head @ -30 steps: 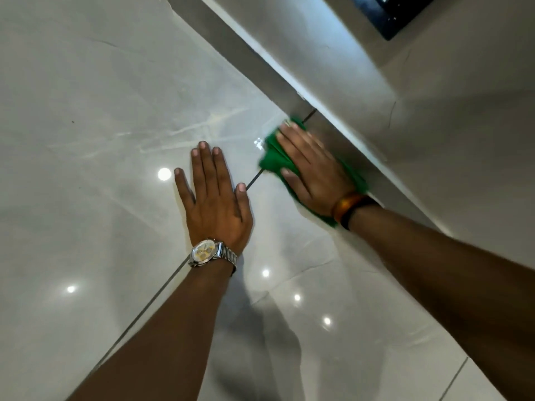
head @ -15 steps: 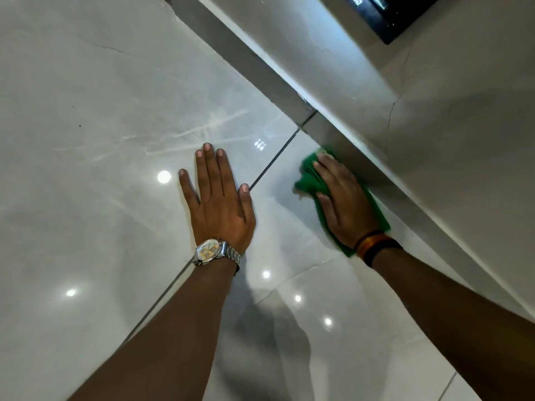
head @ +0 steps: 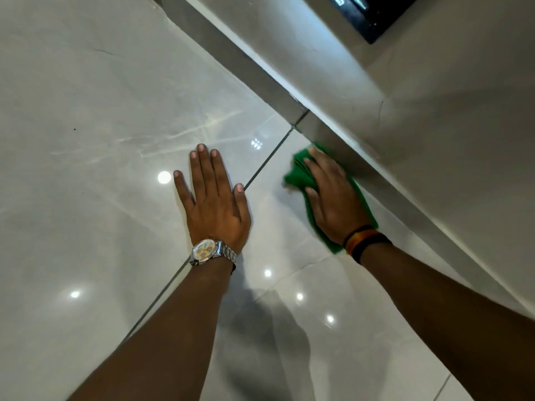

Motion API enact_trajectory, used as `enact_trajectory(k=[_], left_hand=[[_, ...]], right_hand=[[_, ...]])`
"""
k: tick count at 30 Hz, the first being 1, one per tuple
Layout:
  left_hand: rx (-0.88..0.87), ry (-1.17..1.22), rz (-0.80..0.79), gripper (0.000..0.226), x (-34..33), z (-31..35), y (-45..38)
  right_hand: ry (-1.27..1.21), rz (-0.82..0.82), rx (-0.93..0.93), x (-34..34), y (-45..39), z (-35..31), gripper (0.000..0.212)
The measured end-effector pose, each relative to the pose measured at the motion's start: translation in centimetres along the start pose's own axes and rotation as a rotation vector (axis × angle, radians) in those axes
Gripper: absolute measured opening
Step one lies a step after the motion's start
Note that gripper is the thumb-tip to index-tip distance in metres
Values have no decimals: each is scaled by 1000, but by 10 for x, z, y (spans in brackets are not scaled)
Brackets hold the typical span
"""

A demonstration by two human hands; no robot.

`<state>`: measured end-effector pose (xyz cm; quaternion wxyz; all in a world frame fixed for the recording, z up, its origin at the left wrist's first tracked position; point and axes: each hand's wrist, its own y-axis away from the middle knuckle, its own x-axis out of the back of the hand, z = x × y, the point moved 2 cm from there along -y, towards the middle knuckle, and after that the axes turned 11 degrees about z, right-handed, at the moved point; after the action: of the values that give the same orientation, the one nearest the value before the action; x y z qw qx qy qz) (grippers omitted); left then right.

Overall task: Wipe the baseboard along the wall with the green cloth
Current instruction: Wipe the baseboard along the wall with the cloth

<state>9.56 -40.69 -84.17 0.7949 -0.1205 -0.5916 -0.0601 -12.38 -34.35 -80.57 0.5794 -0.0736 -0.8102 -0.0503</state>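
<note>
At right of centre, the green cloth point(head: 298, 176) is pressed against the baseboard point(head: 333, 140) by the right hand point(head: 333, 198), fingers closed on it; the left hand point(head: 215, 204) is laid flat on the floor tile point(head: 101, 140), fingers extended, nothing held.

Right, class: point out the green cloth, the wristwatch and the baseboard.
green cloth point(head: 298, 176), head view, bunched edge beside the fingers.
wristwatch point(head: 204, 250), head view, dial.
baseboard point(head: 246, 63), head view, grey front face.

Crumpled green cloth point(head: 298, 173) pressed against grey baseboard point(head: 376, 172), low on the wall point(head: 434, 125)
</note>
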Motion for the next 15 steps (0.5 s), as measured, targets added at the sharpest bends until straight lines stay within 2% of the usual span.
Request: enact_trajectory(k=[3, 9, 15], left_hand=[[4, -10, 7, 72, 0, 0, 1], [-13, -25, 5, 73, -3, -2, 0], [-1, -7, 5, 73, 2, 0, 0]], right_hand=[[15, -8, -53, 7, 26, 10, 53], [-48, 33, 80, -16, -50, -24, 53], [8, -91, 133, 9, 23, 38, 57]])
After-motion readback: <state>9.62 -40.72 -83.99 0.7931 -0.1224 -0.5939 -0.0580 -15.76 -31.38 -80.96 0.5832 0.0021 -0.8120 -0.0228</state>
